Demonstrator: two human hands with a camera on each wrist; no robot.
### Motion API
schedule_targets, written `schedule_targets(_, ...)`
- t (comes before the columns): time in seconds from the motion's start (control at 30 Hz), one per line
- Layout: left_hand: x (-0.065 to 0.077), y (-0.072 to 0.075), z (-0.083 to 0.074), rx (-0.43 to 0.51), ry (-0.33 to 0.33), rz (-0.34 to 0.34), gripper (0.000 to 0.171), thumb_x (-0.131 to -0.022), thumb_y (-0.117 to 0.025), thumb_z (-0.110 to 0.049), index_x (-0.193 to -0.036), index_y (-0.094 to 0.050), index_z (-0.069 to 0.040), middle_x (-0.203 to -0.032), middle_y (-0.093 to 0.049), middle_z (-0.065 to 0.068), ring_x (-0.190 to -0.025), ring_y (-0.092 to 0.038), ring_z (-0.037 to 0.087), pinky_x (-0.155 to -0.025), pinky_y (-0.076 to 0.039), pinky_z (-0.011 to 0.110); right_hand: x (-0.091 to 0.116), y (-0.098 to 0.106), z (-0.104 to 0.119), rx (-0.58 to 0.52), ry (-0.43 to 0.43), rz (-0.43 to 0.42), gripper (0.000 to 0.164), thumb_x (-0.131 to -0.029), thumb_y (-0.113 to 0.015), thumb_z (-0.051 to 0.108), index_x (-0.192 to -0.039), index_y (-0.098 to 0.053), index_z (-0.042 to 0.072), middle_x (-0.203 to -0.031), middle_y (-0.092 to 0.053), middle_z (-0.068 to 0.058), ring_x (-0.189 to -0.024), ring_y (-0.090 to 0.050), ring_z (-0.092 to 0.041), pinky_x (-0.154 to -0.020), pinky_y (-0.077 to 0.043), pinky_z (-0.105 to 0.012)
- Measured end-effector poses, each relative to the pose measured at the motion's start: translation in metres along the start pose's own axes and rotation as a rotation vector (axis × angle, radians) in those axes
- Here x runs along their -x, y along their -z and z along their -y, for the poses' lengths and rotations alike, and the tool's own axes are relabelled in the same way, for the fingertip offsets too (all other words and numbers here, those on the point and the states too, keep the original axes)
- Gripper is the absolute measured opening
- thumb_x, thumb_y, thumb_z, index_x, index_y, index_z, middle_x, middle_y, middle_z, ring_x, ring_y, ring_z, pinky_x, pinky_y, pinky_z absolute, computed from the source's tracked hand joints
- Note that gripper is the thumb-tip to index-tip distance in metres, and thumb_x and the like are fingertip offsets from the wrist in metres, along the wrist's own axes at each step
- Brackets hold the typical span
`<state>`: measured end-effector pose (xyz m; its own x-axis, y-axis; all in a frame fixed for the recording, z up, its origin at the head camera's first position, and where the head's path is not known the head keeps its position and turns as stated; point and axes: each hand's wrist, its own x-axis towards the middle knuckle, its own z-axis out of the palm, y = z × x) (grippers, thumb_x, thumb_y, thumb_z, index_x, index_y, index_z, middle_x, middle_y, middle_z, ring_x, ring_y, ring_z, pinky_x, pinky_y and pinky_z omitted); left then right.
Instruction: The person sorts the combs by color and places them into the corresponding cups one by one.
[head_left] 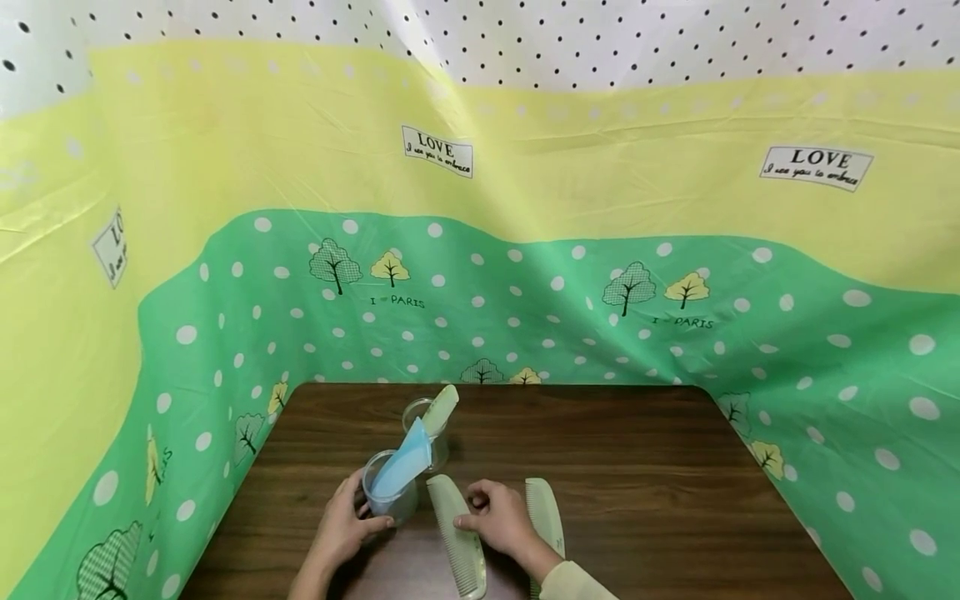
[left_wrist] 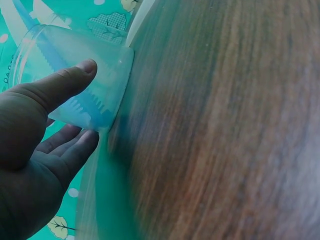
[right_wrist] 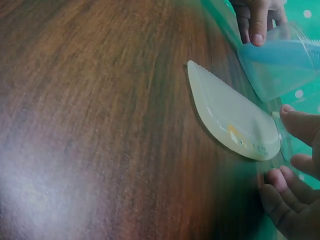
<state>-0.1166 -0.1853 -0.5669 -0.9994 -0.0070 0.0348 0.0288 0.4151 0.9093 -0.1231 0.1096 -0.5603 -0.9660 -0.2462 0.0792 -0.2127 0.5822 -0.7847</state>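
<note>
My left hand (head_left: 343, 527) holds a clear plastic cup (head_left: 399, 508) from the side, thumb and fingers round its wall. Inside that cup leans a light blue comb (head_left: 406, 467), its teeth showing through the plastic in the left wrist view. My right hand (head_left: 501, 518) is beside a pale green comb (head_left: 459, 537) lying flat on the table. Its thumb overlaps the comb's edge in the head view. In the right wrist view, thumb and fingers stand apart near the end of a pale comb (right_wrist: 232, 117), with nothing between them.
Behind the held cup stands a second clear cup (head_left: 439, 452) with a pale yellow-green comb (head_left: 441, 408) leaning in it. Another pale green comb (head_left: 547, 515) lies right of my right hand, partly under the wrist. A patterned curtain (head_left: 480, 317) encloses the dark wooden table (head_left: 637, 467).
</note>
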Motion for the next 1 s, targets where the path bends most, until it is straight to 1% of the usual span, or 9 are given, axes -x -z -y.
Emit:
schedule_targets(0.1,0.000,-0.001,0.000,0.002,0.001,0.002,0.095,-0.067,-0.095,-0.003,-0.148,-0.046,-0.002,-0.140,-0.051,0.025,-0.133,-0.053,0.048,-0.103,-0.058,0.039,0.003,-0.001,0.001,0.033,0.002,-0.001,0.048,-0.074,-0.093,0.031,-0.111,-0.074,0.006,-0.094,-0.071,-0.003,-0.085,-0.065,-0.017,-0.068,-0.055,-0.024)
schedule_targets(0.33,-0.001,-0.001,-0.001,-0.001,0.020,0.017,0.096,-0.068,-0.095,-0.005,-0.150,-0.044,-0.002,-0.143,-0.049,0.025,-0.135,-0.052,0.048,-0.104,-0.058,0.038,0.012,0.001,0.008,0.049,-0.008,0.020,0.051,-0.073,-0.094,0.030,-0.112,-0.073,0.006,-0.091,-0.066,-0.002,-0.079,-0.056,-0.010,-0.064,-0.050,-0.023)
schedule_targets(0.53,-0.001,0.000,-0.001,0.014,0.028,0.013,0.097,-0.069,-0.095,-0.004,-0.150,-0.043,-0.001,-0.145,-0.047,0.027,-0.136,-0.050,0.048,-0.106,-0.057,0.039,0.022,0.003,0.010,0.048,-0.019,0.036,0.051,-0.073,-0.094,0.033,-0.111,-0.072,0.007,-0.091,-0.064,0.000,-0.078,-0.055,-0.007,-0.063,-0.050,-0.023)
schedule_targets(0.57,-0.002,0.001,-0.001,0.009,0.019,0.012,0.097,-0.069,-0.094,-0.004,-0.150,-0.043,0.001,-0.145,-0.047,0.028,-0.136,-0.050,0.049,-0.106,-0.057,0.040,0.024,0.004,0.010,0.048,-0.016,0.037,0.051,-0.073,-0.094,0.033,-0.111,-0.072,0.007,-0.091,-0.064,0.000,-0.078,-0.055,-0.007,-0.063,-0.050,-0.022)
schedule_targets(0.63,-0.002,0.001,-0.002,0.010,0.021,0.009,0.097,-0.068,-0.094,-0.004,-0.150,-0.043,0.000,-0.145,-0.047,0.028,-0.136,-0.050,0.049,-0.106,-0.057,0.040,0.028,0.005,0.010,0.048,-0.006,0.037,0.052,-0.073,-0.094,0.034,-0.111,-0.072,0.006,-0.091,-0.063,0.000,-0.079,-0.056,-0.007,-0.064,-0.050,-0.022)
schedule_targets(0.77,-0.001,0.001,-0.003,-0.001,0.022,0.010,0.097,-0.069,-0.095,-0.005,-0.150,-0.042,0.001,-0.145,-0.046,0.028,-0.135,-0.050,0.048,-0.105,-0.057,0.039,0.035,0.006,0.009,0.017,-0.001,0.065,0.054,-0.073,-0.094,0.032,-0.113,-0.070,0.004,-0.093,-0.063,0.000,-0.078,-0.056,-0.008,-0.063,-0.051,-0.021)
schedule_targets(0.8,-0.001,0.001,-0.003,0.003,0.032,0.010,0.098,-0.068,-0.095,-0.005,-0.151,-0.042,0.000,-0.146,-0.046,0.027,-0.136,-0.051,0.047,-0.106,-0.057,0.038,0.037,0.006,0.009,0.003,-0.008,0.077,0.055,-0.074,-0.094,0.032,-0.114,-0.070,0.004,-0.094,-0.062,-0.001,-0.077,-0.056,-0.007,-0.063,-0.050,-0.021)
schedule_targets(0.9,0.001,0.001,-0.004,0.004,0.022,0.015,0.098,-0.069,-0.094,-0.004,-0.151,-0.041,0.002,-0.146,-0.046,0.029,-0.136,-0.050,0.048,-0.106,-0.056,0.039,0.043,0.006,0.009,-0.031,-0.014,0.104,0.057,-0.074,-0.094,0.029,-0.117,-0.069,0.002,-0.097,-0.062,-0.003,-0.075,-0.056,-0.008,-0.061,-0.050,-0.020)
schedule_targets(1.0,0.002,0.002,-0.005,0.007,0.012,0.017,0.097,-0.069,-0.094,-0.003,-0.151,-0.041,0.003,-0.146,-0.045,0.030,-0.135,-0.050,0.050,-0.106,-0.056,0.040,0.047,0.007,0.010,-0.031,-0.009,0.103,0.059,-0.073,-0.094,0.029,-0.118,-0.068,0.001,-0.098,-0.062,-0.004,-0.074,-0.056,-0.007,-0.061,-0.050,-0.019)
